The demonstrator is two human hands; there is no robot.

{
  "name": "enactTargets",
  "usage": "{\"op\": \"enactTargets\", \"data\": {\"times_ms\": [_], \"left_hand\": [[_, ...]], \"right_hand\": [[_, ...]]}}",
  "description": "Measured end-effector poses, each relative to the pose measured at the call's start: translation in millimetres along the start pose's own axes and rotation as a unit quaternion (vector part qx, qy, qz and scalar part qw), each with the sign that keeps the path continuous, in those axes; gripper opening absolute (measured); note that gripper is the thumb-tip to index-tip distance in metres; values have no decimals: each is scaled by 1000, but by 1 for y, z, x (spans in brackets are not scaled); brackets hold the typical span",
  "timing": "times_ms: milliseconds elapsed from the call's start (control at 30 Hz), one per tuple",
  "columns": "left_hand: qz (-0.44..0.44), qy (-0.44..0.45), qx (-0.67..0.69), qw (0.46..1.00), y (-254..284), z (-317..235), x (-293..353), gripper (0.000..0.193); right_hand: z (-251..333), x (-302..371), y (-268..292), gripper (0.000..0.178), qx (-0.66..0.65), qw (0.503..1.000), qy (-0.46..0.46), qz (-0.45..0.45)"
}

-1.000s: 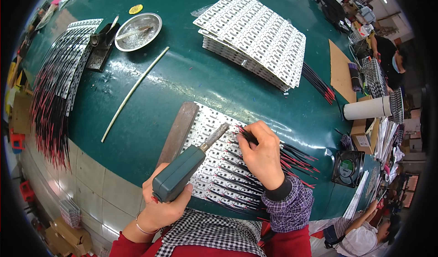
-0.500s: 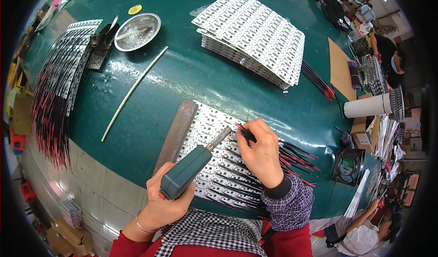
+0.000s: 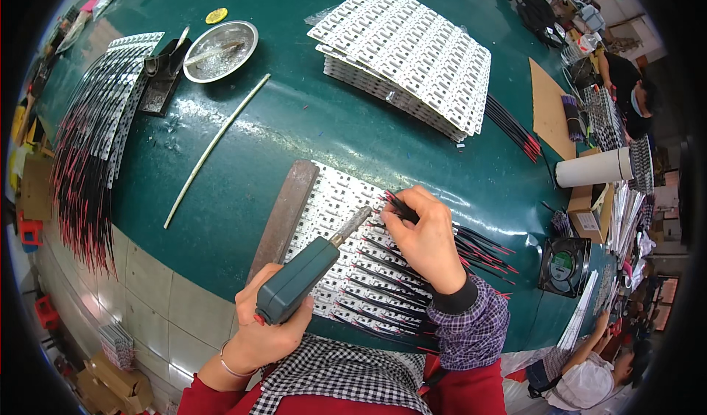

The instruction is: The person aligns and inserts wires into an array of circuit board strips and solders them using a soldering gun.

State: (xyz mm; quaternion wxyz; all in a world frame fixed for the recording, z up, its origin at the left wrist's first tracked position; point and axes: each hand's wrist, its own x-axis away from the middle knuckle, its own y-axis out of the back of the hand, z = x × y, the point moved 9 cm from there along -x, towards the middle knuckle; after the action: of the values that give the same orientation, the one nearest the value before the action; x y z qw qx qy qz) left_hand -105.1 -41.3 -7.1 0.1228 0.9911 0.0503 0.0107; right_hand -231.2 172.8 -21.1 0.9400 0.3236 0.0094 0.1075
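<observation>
Wrapped round the green handle of a soldering iron (image 3: 300, 279), my left hand (image 3: 271, 325) holds it slanted up to the right. Its grey tip is over a white circuit board panel (image 3: 335, 201), close to the fingers of my right hand (image 3: 427, 234). Those fingers are closed on a bundle of black wires (image 3: 401, 207) with red ends, at the panel's upper right. Rows of black wires (image 3: 383, 293) lie across the panel's lower right part. A brown metal bar (image 3: 286, 220) lies along the panel's left edge. Whether the tip touches a wire is too small to tell.
A stack of white panels (image 3: 409, 54) stands at the back. On the left lie wired panels (image 3: 103, 120), a metal bowl (image 3: 221, 50) and a thin pale stick (image 3: 217, 152). A small fan (image 3: 563, 268) and a white roll (image 3: 593, 168) are on the right, with people beyond.
My right hand has shifted slightly to the right with the wire bundle. The soldering iron's tip has dipped slightly and stays near the right fingers.
</observation>
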Motion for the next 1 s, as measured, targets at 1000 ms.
{"op": "enactTargets", "data": {"times_ms": [1000], "left_hand": [[-108, 80, 77, 988, 38, 7, -6, 32]], "right_hand": [[29, -26, -16, 17, 55, 996, 65, 2]]}}
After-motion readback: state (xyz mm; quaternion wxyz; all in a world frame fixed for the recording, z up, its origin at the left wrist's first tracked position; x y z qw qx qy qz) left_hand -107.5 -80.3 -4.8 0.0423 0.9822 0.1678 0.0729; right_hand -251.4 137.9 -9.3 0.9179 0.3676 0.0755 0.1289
